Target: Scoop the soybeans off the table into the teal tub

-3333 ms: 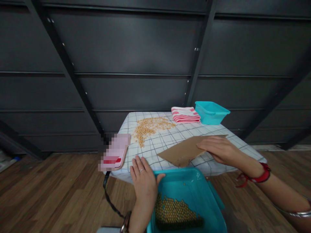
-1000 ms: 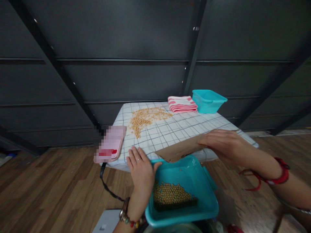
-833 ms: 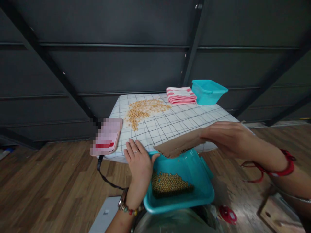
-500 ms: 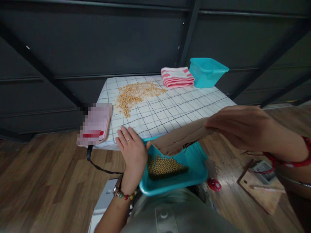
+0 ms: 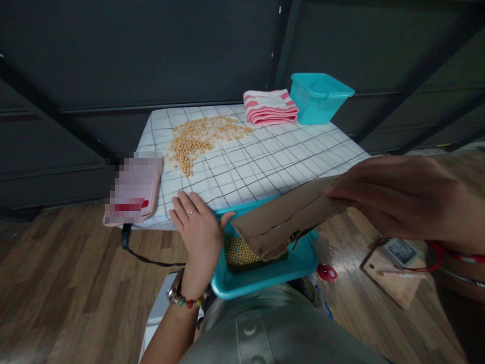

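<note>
My right hand (image 5: 401, 194) grips a strip of brown cardboard (image 5: 284, 217) by its right end. The strip slants over a turquoise bin (image 5: 261, 288) at the table's front edge, its torn lower edge above the bin's inside. Round yellow beans (image 5: 246, 255) like soybeans lie in the bin, partly hidden by the cardboard. My left hand (image 5: 199, 227) rests palm down on the table edge, fingers stretched out, thumb by the bin's left rim. More beans (image 5: 193, 141) are scattered in a curved patch on the checked tablecloth (image 5: 242, 169).
A folded pink-and-white towel (image 5: 270, 107) and a second turquoise bin (image 5: 320, 98) stand at the table's back right. A pink phone-like thing (image 5: 134, 187), partly pixelated, lies at the left edge. A wooden board (image 5: 394, 278) and a red round object (image 5: 327, 272) are below right.
The cardboard has tilted and come lower over the bin, covering more of the beans inside. My left hand stays on the table edge. The whole view has shifted slightly.
</note>
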`<state>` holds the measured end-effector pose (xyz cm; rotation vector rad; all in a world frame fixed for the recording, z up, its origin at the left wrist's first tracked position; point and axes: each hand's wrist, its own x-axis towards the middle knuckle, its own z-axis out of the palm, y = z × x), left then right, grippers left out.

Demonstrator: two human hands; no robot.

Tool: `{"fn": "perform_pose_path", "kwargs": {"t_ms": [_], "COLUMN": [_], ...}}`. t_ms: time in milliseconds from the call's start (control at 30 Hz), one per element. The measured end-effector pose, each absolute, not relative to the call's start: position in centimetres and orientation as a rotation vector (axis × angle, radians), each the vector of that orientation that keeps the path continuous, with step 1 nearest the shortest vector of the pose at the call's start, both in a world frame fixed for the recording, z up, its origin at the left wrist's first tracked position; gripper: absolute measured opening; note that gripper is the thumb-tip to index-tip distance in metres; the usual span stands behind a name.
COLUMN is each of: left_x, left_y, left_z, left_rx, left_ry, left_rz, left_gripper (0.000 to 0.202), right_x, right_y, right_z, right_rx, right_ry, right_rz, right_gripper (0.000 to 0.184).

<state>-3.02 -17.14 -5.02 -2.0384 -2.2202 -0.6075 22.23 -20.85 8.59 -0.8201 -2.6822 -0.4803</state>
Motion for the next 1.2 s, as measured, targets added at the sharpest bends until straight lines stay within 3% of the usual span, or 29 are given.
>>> {"fn": "perform_pose_path", "kwargs": {"t_ms": [167, 433, 667, 1200], "left_x": [-3.1, -3.4, -3.6, -3.8], "left_y": [-17.2, -17.2, -17.0, -16.6], "left_z": [-4.9, -5.3, -5.5, -6.8], "left_rx": [-2.066, -2.039, -1.962, -1.796], "left_ry": [-2.232, -2.122, -2.084, -1.974], "left_rz": [-0.574, -0.574, -0.565, -0.471], "left_gripper": [0.078, 0.092, 0.091, 0.088], "right_x": [22.6, 22.9, 21.5, 14.7], "right_y": [-20.5, -17.3, -12.8, -2.8], "right_z": [8.5, 8.5, 8.1, 5.6], "right_rx": [-0.834, -0.854, -0.860, -0.851], "right_ry": [-2.625, -2.561, -2.410, -2.423], "right_rz": [-0.501, -0.644, -0.817, -0.819], "right_gripper": [0.017, 0.019, 0.020, 0.033]}}
